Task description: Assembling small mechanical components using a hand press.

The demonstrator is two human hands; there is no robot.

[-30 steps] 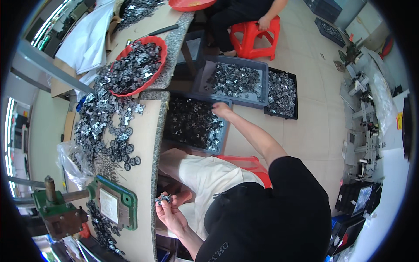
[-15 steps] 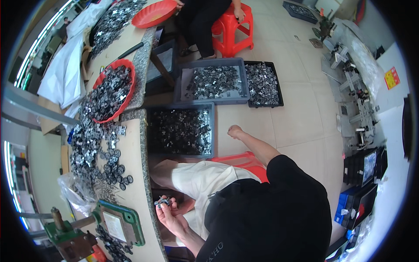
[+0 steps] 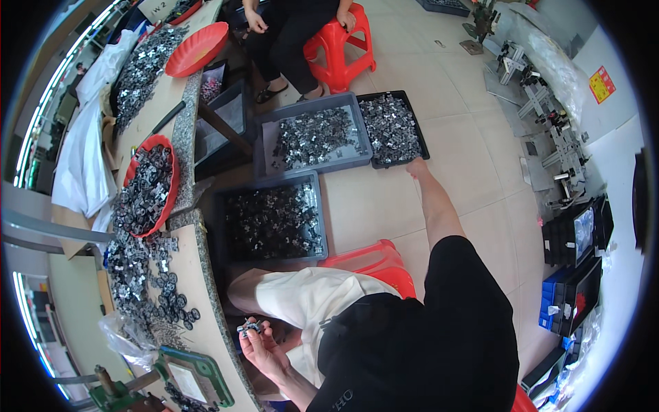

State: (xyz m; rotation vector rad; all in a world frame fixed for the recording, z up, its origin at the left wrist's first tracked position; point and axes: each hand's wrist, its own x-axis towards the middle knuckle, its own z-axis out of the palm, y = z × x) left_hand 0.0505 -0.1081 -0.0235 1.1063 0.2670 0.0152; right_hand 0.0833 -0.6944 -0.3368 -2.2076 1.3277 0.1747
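Observation:
My left hand (image 3: 266, 353) is raised beside the table edge, its fingers pinched round a few small black-and-silver metal parts (image 3: 250, 327). Stretched far out over the floor, my right hand (image 3: 415, 167) is at the near right corner of a black tray (image 3: 420, 130) full of similar small parts. Its fingers are too small and bunched to read, and I cannot tell whether it touches the tray. Left of that tray is a grey bin (image 3: 364, 123) with parts spread over its bottom. A second grey bin (image 3: 321, 216), holding darker parts, is nearer my knees.
The worktable (image 3: 192, 275) carries a heap of parts (image 3: 134, 275), black wheels (image 3: 171, 302), a red basket (image 3: 176, 185) of parts and a green press (image 3: 223, 384). Another person (image 3: 288, 48) sits on a red stool (image 3: 353, 51) beyond the bins. Stacked crates (image 3: 573, 237) stand at right.
My right hand has reached farther out, from above the floor to the black tray's corner. My left hand still holds the parts. The view has shifted, and the other person's hand has come away from the red dish.

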